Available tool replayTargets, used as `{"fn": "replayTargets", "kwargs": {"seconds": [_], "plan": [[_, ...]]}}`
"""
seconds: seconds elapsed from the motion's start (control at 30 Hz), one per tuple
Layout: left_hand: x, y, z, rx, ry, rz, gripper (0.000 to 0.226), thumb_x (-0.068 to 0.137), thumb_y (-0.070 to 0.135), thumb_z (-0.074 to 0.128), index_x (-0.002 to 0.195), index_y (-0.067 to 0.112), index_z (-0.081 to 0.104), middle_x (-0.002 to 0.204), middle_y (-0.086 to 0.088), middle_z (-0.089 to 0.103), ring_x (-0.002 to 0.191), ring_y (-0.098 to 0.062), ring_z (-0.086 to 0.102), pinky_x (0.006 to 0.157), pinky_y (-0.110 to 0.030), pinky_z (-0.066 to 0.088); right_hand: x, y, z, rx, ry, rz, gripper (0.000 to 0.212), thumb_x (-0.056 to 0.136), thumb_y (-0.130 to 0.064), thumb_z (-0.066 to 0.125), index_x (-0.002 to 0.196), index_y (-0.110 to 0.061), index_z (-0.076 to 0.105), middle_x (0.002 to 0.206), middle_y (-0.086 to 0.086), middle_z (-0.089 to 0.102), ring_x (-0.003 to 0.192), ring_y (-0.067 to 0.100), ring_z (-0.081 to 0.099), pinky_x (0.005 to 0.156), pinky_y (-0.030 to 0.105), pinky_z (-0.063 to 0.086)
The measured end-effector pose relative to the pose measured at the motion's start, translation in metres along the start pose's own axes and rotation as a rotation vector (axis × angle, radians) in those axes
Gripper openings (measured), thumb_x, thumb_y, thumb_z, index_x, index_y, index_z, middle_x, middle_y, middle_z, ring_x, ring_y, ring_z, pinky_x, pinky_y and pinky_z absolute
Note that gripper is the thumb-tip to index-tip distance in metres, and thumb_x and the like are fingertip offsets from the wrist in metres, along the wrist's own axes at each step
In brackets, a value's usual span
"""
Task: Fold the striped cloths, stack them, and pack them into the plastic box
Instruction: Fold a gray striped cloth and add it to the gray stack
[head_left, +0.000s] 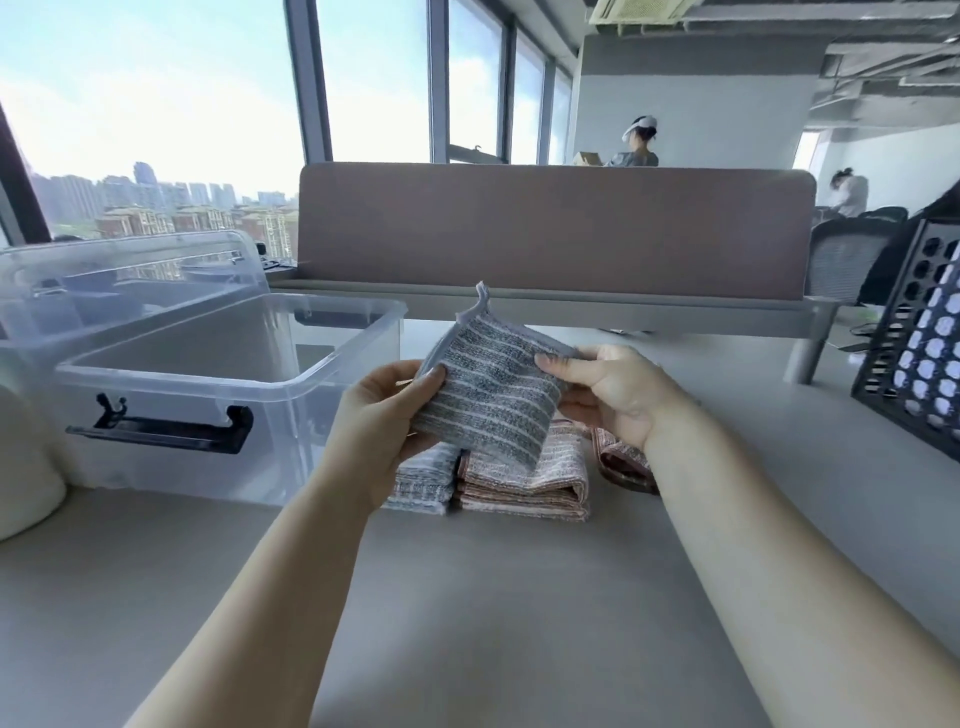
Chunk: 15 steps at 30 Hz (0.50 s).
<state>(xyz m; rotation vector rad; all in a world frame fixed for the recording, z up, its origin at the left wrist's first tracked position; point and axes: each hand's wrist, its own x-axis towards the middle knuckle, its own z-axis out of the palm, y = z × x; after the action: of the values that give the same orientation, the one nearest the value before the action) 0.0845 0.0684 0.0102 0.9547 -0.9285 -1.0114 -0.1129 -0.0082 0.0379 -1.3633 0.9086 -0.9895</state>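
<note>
Status: folding stage, about midway by estimate.

- The grey cloth (493, 395) is held folded above the table (467, 597), just over the other cloths.
- The left hand (384, 410) pinches its left edge, thumb in front. The right hand (608, 395) pinches its right edge the same way.
- On the table below lie a folded pale cloth (423, 483), a folded pink cloth (530, 483) beside it, and a dark red cloth (621, 460) to the right, partly hidden.
- The box (171, 467) stands open at left. No cloth shows inside.

Remaining: finish folding, stack, pack.
</note>
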Motion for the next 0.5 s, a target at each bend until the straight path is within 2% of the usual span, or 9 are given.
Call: {"fn": "replayTargets", "kwargs": {"seconds": [0.07, 0.13, 0.17, 0.23, 0.27, 0.33, 0.37, 0.43, 0.5], "plan": [[0.000, -0.001, 0.003, 0.000, 0.064, 0.023, 0.015, 0.087, 0.011, 0.064, 0.101, 0.013, 0.057, 0.080, -0.004, 0.066, 0.063, -0.011, 0.065, 0.050, -0.023, 0.055, 0.002, 0.006, 0.007, 0.152, 0.046, 0.005, 0.052, 0.058, -0.038, 0.078, 0.098, -0.010, 0.061, 0.087, 0.007, 0.061, 0.065, 0.014, 0.059, 0.046, 0.021, 0.050], [0.000, -0.003, 0.005, 0.028, 0.152, 0.066, 0.020, 0.090, 0.010, 0.062, 0.105, 0.016, 0.050, 0.079, -0.005, 0.065, 0.059, -0.010, 0.065, 0.046, -0.021, 0.052, 0.001, 0.015, 0.016, 0.187, 0.022, 0.023, 0.076, 0.061, -0.047, 0.075, 0.125, -0.015, 0.049, 0.103, 0.007, 0.057, 0.082, 0.017, 0.060, 0.056, 0.026, 0.052], [0.000, -0.004, 0.005, 0.063, 0.187, 0.092, 0.019, 0.091, 0.010, 0.060, 0.103, 0.018, 0.049, 0.079, -0.006, 0.065, 0.062, -0.012, 0.065, 0.046, -0.023, 0.053, 0.001, 0.021, 0.020, 0.143, -0.006, 0.009, 0.080, 0.067, -0.046, 0.073, 0.135, -0.022, 0.037, 0.111, 0.006, 0.054, 0.094, 0.019, 0.059, 0.066, 0.029, 0.052], [0.001, -0.006, 0.002, 0.162, 0.232, 0.140, 0.016, 0.094, 0.009, 0.055, 0.097, 0.024, 0.050, 0.084, -0.011, 0.067, 0.069, -0.020, 0.064, 0.054, -0.034, 0.059, -0.001, 0.028, 0.029, 0.019, -0.042, -0.072, 0.079, 0.077, -0.032, 0.073, 0.138, -0.039, 0.024, 0.129, 0.008, 0.046, 0.113, 0.023, 0.052, 0.088, 0.031, 0.043], [0.002, -0.005, 0.000, 0.220, 0.243, 0.163, 0.016, 0.095, 0.009, 0.053, 0.096, 0.026, 0.053, 0.086, -0.014, 0.067, 0.071, -0.022, 0.062, 0.060, -0.040, 0.059, -0.002, 0.028, 0.033, -0.013, -0.056, -0.117, 0.072, 0.080, -0.023, 0.073, 0.133, -0.043, 0.028, 0.129, 0.009, 0.047, 0.112, 0.021, 0.053, 0.087, 0.030, 0.044], [0.004, -0.005, -0.004, 0.335, 0.260, 0.200, 0.021, 0.095, 0.010, 0.051, 0.091, 0.026, 0.063, 0.087, -0.015, 0.067, 0.069, -0.023, 0.059, 0.066, -0.045, 0.058, -0.001, 0.029, 0.040, -0.061, -0.066, -0.169, 0.046, 0.085, -0.008, 0.067, 0.113, -0.039, 0.048, 0.113, 0.007, 0.057, 0.090, 0.015, 0.060, 0.068, 0.026, 0.051], [0.005, -0.005, -0.005, 0.390, 0.266, 0.217, 0.024, 0.094, 0.009, 0.051, 0.090, 0.027, 0.067, 0.085, -0.014, 0.067, 0.068, -0.022, 0.058, 0.064, -0.046, 0.057, 0.000, 0.030, 0.043, -0.120, -0.040, -0.183, 0.036, 0.087, -0.006, 0.065, 0.104, -0.037, 0.056, 0.111, 0.007, 0.057, 0.086, 0.016, 0.059, 0.063, 0.026, 0.051], [0.006, -0.004, -0.007, 0.484, 0.269, 0.230, 0.029, 0.091, 0.006, 0.048, 0.096, 0.024, 0.071, 0.074, -0.007, 0.064, 0.060, -0.018, 0.051, 0.052, -0.033, 0.048, 0.003, 0.033, 0.046, -0.202, -0.020, -0.169, 0.030, 0.087, -0.007, 0.062, 0.098, -0.036, 0.064, 0.114, 0.008, 0.056, 0.091, 0.020, 0.058, 0.065, 0.029, 0.051], [0.009, -0.003, -0.011, 0.569, 0.274, 0.214, 0.032, 0.089, 0.005, 0.046, 0.108, 0.019, 0.069, 0.064, 0.002, 0.058, 0.045, -0.009, 0.041, 0.042, -0.019, 0.033, 0.004, 0.035, 0.050, -0.167, -0.047, -0.121, 0.035, 0.088, -0.007, 0.061, 0.112, -0.033, 0.061, 0.118, 0.010, 0.057, 0.086, 0.018, 0.061, 0.063, 0.028, 0.054]]}}
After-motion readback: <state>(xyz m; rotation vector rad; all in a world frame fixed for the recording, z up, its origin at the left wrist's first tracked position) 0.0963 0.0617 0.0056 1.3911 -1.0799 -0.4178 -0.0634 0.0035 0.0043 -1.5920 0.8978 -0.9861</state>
